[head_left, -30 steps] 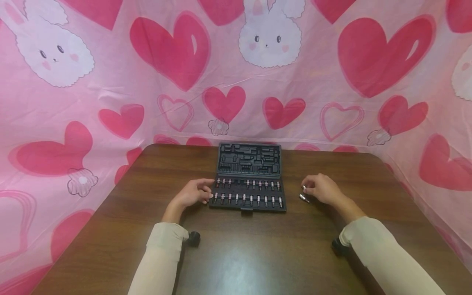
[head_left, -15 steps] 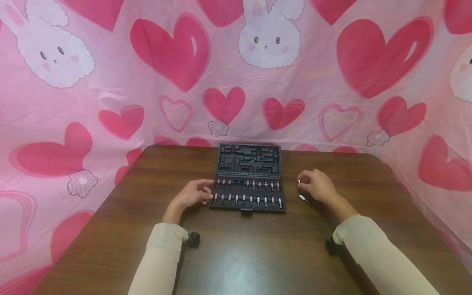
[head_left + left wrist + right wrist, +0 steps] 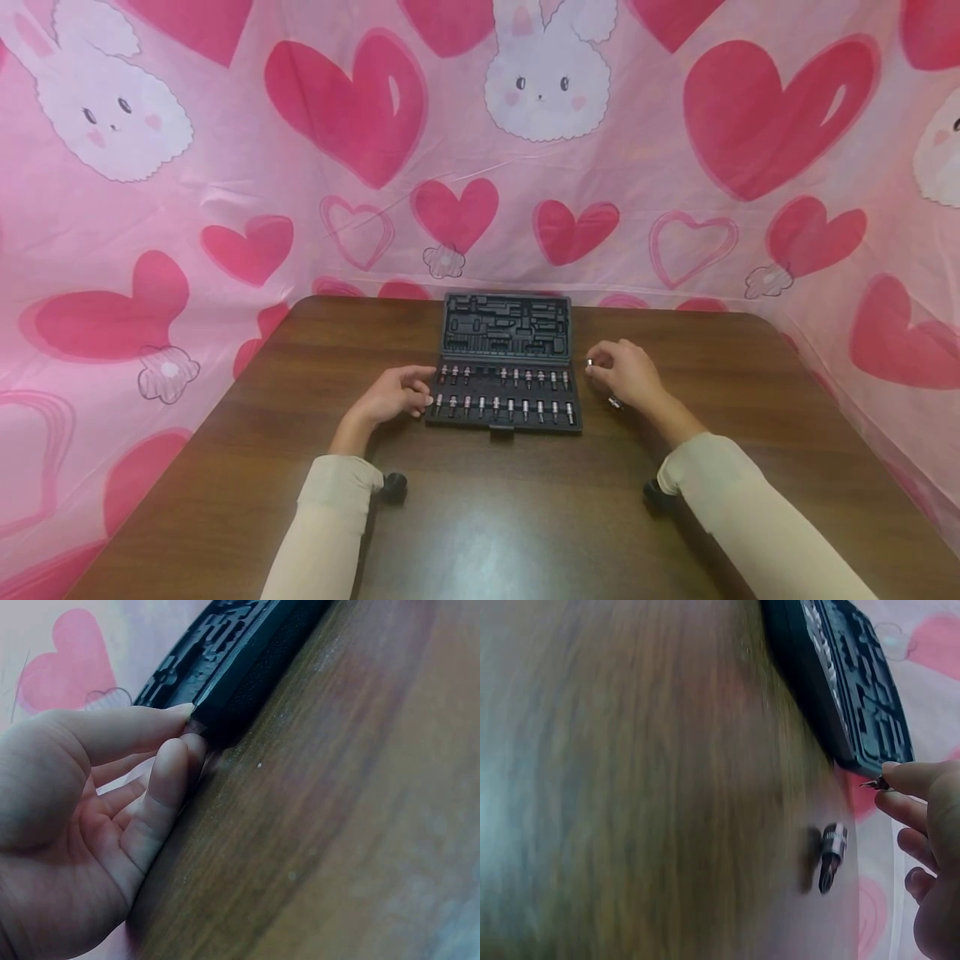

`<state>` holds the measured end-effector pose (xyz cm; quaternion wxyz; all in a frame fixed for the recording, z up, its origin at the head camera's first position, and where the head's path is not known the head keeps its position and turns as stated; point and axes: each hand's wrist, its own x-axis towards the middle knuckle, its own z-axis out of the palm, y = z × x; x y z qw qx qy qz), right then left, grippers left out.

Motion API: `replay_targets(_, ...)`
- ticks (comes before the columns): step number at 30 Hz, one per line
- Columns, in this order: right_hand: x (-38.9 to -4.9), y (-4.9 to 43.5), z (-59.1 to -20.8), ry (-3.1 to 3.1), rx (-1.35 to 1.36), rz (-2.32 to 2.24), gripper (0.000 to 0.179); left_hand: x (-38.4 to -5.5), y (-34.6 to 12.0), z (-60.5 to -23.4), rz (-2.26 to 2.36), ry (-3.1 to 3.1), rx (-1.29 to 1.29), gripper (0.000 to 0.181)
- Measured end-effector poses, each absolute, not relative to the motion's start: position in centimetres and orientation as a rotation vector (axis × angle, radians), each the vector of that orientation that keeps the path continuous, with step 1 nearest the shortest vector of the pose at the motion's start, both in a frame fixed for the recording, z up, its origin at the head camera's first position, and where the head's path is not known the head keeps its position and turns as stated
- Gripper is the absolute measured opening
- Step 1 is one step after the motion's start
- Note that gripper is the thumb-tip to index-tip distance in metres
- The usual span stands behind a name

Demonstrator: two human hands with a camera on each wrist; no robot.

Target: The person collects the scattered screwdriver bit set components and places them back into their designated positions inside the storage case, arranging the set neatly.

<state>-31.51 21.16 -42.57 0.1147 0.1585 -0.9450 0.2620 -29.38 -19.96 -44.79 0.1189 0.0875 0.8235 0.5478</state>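
A black bit-socket case [image 3: 487, 385] lies open on the table, two rows of silver bit sockets [image 3: 496, 406] in its tray. The upper row has a gap left of its middle. My left hand [image 3: 390, 393] holds the case's left edge, thumb and fingertips at the rim; the left wrist view shows the thumb [image 3: 142, 729] at the case corner. Just right of the case, my right hand [image 3: 628, 372] pinches a small bit socket [image 3: 874, 782] between thumb and index finger. Another bit socket [image 3: 615, 402] lies on the table under that hand, its dark tip visible in the right wrist view.
The case's raised lid [image 3: 506, 325] has moulded recesses and stands at the back, close to the pink heart-patterned cloth [image 3: 577, 229] behind the table. Brown wood tabletop [image 3: 480, 508] stretches in front of the case and to both sides.
My right hand has moved left toward the case, carrying the pinched bit socket away from the one lying on the table. The left hand and the case have stayed in place.
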Motion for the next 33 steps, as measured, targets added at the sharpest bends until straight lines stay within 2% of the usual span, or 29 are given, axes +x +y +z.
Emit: replay_targets(33,-31.3,13.6,-43.1,-2.704,0.422,0.952,0.014,-29.2,-19.8,-44.6,1.598,2.418,0.252,0.051)
